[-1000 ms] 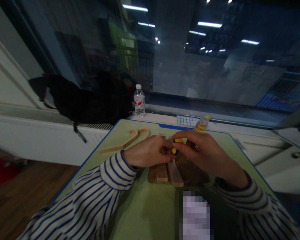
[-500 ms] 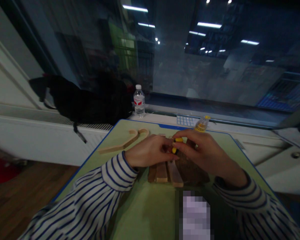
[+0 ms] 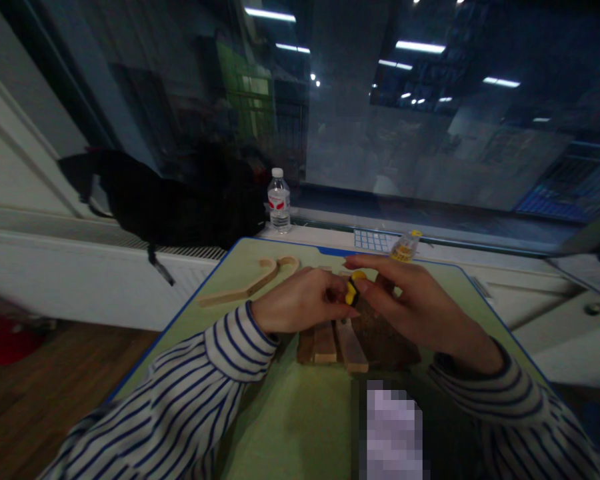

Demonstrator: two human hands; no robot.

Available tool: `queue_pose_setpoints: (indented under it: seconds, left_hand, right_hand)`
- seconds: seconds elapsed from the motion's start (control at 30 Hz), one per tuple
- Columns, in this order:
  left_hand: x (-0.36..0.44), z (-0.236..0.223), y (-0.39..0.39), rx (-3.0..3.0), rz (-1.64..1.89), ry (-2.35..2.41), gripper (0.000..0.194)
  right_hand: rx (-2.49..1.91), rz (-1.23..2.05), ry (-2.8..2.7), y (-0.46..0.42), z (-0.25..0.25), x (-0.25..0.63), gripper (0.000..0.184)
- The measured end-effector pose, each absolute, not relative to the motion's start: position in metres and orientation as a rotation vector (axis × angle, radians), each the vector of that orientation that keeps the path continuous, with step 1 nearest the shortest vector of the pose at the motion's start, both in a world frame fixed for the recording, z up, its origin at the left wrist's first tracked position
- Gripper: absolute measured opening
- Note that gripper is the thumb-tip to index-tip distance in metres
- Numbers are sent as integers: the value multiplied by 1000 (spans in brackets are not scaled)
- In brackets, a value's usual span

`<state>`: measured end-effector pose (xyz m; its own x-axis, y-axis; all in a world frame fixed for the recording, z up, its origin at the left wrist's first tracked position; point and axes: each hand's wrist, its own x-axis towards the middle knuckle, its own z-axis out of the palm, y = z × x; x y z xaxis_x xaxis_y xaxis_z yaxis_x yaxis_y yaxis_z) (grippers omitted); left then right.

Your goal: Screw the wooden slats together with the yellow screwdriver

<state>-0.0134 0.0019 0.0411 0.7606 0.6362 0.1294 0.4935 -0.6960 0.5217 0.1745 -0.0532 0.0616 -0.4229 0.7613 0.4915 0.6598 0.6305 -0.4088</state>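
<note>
A small, stubby yellow-and-black screwdriver [image 3: 353, 288] stands over some wooden strips; its lower end is hidden by fingers. My left hand [image 3: 305, 300] closes around its lower part, thumb and fingers pinched together. Just to the right, my right hand [image 3: 410, 293] has its thumb against the yellow top, while the index finger is stretched out above, apart from it. Beneath the hands, two flat wooden strips [image 3: 351, 347] lie on a brown board [image 3: 387, 340]. A curved wooden piece [image 3: 235, 293] rests to the left on the green table [image 3: 280, 407].
At the table's far edge stands a clear container with a yellow cap [image 3: 405, 247]. A water bottle [image 3: 279, 203] and a black bag [image 3: 180, 207] sit on the sill by the window. A blue-and-white grid sheet [image 3: 375, 240] lies behind the table.
The screwdriver handle has turned and tilted. My right index finger has lifted off it and straightened, leaving the thumb touching. My left hand stays nearly in place.
</note>
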Motion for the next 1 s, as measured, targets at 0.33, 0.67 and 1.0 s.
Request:
queue_pose_setpoints:
  seconds: [0.33, 0.67, 1.0]
  left_hand:
    - [-12, 42, 2, 2517, 409, 853, 25]
    - [-12, 48, 0, 2502, 349, 800, 20]
    - [-11, 46, -1, 2466, 338, 757, 18]
  right_hand:
    - [-1027, 214, -2230, -52, 63, 172, 23]
    - [-1045, 211, -2213, -52, 63, 172, 17]
    - [-1094, 216, -2190, -52, 63, 172, 18]
